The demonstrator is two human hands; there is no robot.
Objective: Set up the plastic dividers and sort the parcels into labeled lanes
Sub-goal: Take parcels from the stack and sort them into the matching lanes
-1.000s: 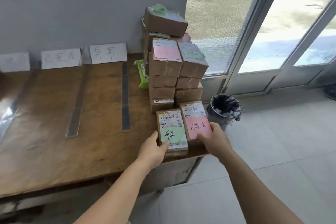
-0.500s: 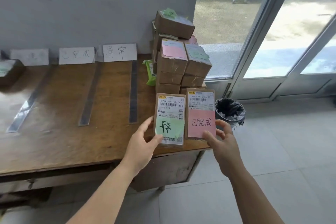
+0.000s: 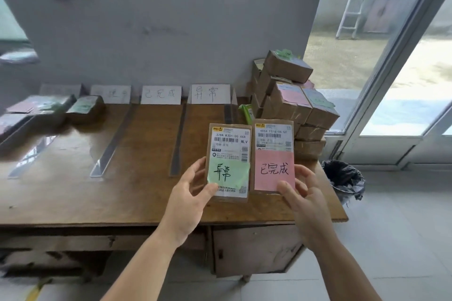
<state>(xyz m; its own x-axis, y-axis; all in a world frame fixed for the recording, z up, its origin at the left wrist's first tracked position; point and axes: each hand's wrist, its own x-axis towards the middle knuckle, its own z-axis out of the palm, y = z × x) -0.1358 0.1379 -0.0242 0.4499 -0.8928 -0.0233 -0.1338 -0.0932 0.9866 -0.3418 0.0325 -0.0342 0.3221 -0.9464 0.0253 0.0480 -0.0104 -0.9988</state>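
My left hand (image 3: pixel 188 193) grips a flat cardboard parcel with a green note (image 3: pixel 228 162), lifted upright above the wooden table (image 3: pixel 73 193). Beside it, my right hand (image 3: pixel 302 193) pinches a second parcel with a pink note (image 3: pixel 273 156), also raised. Clear plastic dividers (image 3: pixel 111 144) lie in strips across the table and mark out lanes. White paper lane labels (image 3: pixel 210 93) lean against the wall behind them. A stack of several parcels (image 3: pixel 291 105) stands at the table's right end. Some parcels (image 3: pixel 84 106) lie blurred in the left lanes.
A bin with a black bag (image 3: pixel 344 178) stands on the tiled floor right of the table. Glass doors (image 3: pixel 396 80) fill the right side. A green packet (image 3: pixel 245 112) lies by the parcel stack. A cabinet door (image 3: pixel 254 249) sits under the tabletop.
Both hands have lifted the two parcels off the table's front edge and tilted them upright. The view has swung left, showing more lanes and parcels there.
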